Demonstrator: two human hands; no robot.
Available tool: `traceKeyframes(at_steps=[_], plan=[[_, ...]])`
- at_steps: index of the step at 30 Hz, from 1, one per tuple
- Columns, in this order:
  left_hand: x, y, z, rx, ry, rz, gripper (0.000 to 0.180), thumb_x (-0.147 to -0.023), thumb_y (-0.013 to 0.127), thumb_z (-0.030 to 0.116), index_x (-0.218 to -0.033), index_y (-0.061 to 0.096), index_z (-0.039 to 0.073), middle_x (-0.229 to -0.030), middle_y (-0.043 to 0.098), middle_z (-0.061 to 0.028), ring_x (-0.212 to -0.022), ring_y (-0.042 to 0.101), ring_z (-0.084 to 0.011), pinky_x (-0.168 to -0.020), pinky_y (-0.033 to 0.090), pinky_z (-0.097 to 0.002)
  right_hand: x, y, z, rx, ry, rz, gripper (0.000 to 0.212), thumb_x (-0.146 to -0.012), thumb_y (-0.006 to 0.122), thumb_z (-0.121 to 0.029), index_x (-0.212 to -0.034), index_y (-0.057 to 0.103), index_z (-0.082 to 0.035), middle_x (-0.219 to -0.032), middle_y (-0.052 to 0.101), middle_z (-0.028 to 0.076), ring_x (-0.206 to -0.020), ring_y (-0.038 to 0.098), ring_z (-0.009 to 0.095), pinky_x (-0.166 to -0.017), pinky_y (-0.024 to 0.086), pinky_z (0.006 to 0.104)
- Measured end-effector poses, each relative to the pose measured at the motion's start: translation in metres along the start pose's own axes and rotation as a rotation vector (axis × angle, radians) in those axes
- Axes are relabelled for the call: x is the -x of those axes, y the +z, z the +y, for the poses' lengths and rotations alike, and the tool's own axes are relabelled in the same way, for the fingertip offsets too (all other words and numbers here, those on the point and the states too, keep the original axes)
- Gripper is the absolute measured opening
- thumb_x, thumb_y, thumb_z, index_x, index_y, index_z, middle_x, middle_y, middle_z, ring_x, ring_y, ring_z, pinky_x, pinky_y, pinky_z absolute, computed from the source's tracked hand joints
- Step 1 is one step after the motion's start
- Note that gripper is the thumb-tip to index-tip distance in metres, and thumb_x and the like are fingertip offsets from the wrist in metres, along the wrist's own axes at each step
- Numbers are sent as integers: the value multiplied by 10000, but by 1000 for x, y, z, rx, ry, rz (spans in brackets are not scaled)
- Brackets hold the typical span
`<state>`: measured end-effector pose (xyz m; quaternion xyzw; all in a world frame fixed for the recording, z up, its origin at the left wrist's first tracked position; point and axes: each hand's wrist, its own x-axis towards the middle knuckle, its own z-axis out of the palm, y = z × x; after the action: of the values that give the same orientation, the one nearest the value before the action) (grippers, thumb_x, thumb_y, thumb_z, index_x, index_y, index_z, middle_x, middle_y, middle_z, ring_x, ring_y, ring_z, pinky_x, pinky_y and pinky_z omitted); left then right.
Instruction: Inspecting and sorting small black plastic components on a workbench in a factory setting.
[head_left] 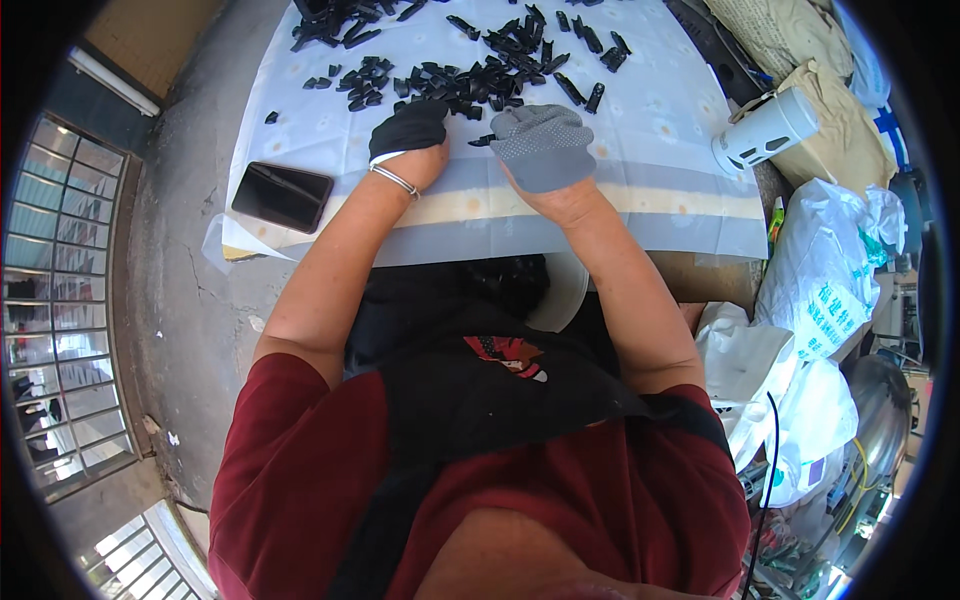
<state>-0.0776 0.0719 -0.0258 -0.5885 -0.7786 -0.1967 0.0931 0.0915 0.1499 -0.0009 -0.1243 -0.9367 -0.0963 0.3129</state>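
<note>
My left hand (412, 137), in a black glove with a bracelet at the wrist, is curled closed at the near edge of a pile of small black plastic pieces (470, 82). What its fingers hold, if anything, is hidden. To its right, my right hand (545, 148) wears a grey dotted glove and is closed. A slim black plastic piece (482, 141) sticks out from its left side, pointing toward my left hand. More black pieces (340, 28) are heaped at the table's far side, and a few longer ones (594, 97) lie to the right of the pile.
A dark phone (283, 196) lies at the left of the cloth-covered table (660, 205). On the right a white tumbler (766, 130) lies tilted beside paper sacks (835, 125). White plastic bags (820, 270) crowd that side. Below the near edge, a pale basin (565, 295) holds black things.
</note>
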Motion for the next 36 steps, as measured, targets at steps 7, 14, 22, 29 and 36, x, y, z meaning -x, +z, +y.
traceKeyframes(at_steps=[7, 14, 22, 29, 36], plan=[[36, -44, 24, 456, 46, -281, 279, -765, 538, 182, -1018, 551, 66, -854, 616, -147, -788, 589, -314, -695, 466, -360, 18, -47, -25, -380, 325, -144, 222, -781, 593, -208, -934, 587, -47, -817, 603, 115, -842, 567, 259, -670, 442, 397], [60, -66, 39, 766, 222, -473, 390, -722, 590, 90, -1106, 532, 55, -807, 614, -63, -654, 534, -138, -626, 451, -266, 43, -59, -36, -770, 97, -278, 287, -807, 559, -283, -973, 590, -51, -857, 608, 126, -816, 566, 311, -709, 441, 398], [68, -62, 46, 1226, 88, -695, 508, -730, 599, 45, -1217, 458, 17, -881, 599, -30, -742, 511, -70, -636, 434, -223, 48, -65, -42, -807, 149, -375, 301, -788, 623, -256, -975, 593, -22, -820, 610, 118, -774, 583, 257, -694, 452, 339], [86, -28, 35, 1458, -539, -698, 408, -852, 562, 292, -1112, 535, -21, -989, 593, -64, -879, 546, -137, -741, 446, -250, 43, -65, -51, -593, 309, -315, 256, -782, 617, -284, -864, 595, -43, -746, 586, 107, -683, 559, 288, -626, 434, 360], [91, -17, 54, 1320, -471, -382, 428, -912, 409, 375, -928, 612, -1, -774, 609, -85, -717, 541, -138, -673, 444, -272, 46, -55, -58, -459, 291, -159, 230, -820, 558, -259, -909, 559, -48, -757, 575, 125, -712, 544, 305, -637, 413, 389]])
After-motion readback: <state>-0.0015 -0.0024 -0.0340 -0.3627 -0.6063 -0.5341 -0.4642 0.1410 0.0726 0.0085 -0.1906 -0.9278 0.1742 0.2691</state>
